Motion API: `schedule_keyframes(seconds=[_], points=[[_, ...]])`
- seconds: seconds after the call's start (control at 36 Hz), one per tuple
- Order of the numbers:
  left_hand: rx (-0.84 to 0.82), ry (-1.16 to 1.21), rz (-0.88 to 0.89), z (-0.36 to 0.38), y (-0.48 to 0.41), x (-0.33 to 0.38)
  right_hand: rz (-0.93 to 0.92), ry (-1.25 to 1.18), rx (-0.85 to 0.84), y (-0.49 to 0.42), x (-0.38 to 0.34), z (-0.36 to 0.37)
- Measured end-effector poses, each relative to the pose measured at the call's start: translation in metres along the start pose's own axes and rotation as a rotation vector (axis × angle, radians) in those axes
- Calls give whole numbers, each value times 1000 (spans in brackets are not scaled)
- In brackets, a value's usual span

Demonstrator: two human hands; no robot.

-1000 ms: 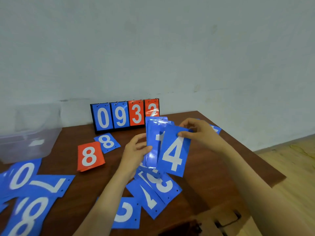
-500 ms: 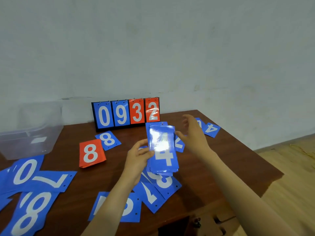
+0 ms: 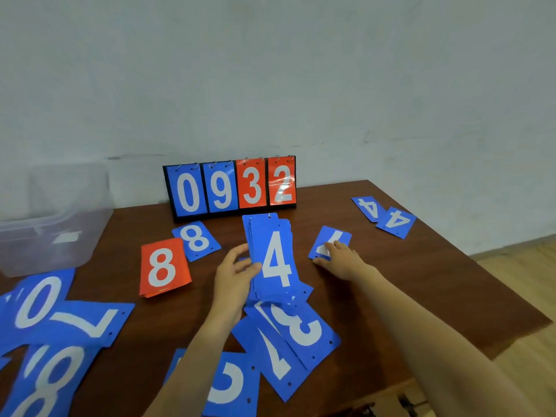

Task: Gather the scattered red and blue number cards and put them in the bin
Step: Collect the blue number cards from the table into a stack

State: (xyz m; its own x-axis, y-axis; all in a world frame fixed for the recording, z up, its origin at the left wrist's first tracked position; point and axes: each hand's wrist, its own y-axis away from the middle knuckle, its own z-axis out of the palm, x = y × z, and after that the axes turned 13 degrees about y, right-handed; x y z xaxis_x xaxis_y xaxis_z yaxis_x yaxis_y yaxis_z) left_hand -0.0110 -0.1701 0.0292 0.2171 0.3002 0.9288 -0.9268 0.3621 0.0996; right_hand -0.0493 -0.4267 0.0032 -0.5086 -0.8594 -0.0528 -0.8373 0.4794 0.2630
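Our things to tidy
Blue stack (image 3: 275,260) is held up, red 8 (image 3: 164,267) lies flat, clear bin (image 3: 90,236) sits far left.

One wide-angle camera rides on my head, facing forward and down across the tabletop (image 3: 406,284) toward the far wall (image 3: 270,70). It sits close: my forearms run in from the near edge. The stack (image 3: 275,254) gripped in my left hand (image 3: 233,275) fills mid-frame, with my right hand (image 3: 341,260) just right of it. The bin (image 3: 45,219) shows far left, the floor (image 3: 517,266) at right.
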Motion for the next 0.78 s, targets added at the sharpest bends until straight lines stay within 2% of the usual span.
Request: schedule_keyframes(seconds=[0.06, 0.19, 0.31, 0.39, 0.56, 0.67, 0.78], points=[[-2, -11, -2, -1, -3, -2, -14, 43, 34, -1, -1, 0], [-19, -23, -11, 4, -2, -3, -68, 325, 140, 6, -8, -2], [-31, -29, -3, 5, 5, -1, -140, 282, 198, 20, -7, -4], [-28, -27, -2, 5, 10, 2, -162, 207, 141, 34, -2, -2], [-41, -50, 12, 8, 23, 5, -132, 346, 280, 57, 7, 1], [-49, -101, 55, 10, 30, 8, -36, 126, 403, 79, 14, -15], [-47, -199, 135, 11, 34, 14, -123, -175, 520, 116, 17, -56]])
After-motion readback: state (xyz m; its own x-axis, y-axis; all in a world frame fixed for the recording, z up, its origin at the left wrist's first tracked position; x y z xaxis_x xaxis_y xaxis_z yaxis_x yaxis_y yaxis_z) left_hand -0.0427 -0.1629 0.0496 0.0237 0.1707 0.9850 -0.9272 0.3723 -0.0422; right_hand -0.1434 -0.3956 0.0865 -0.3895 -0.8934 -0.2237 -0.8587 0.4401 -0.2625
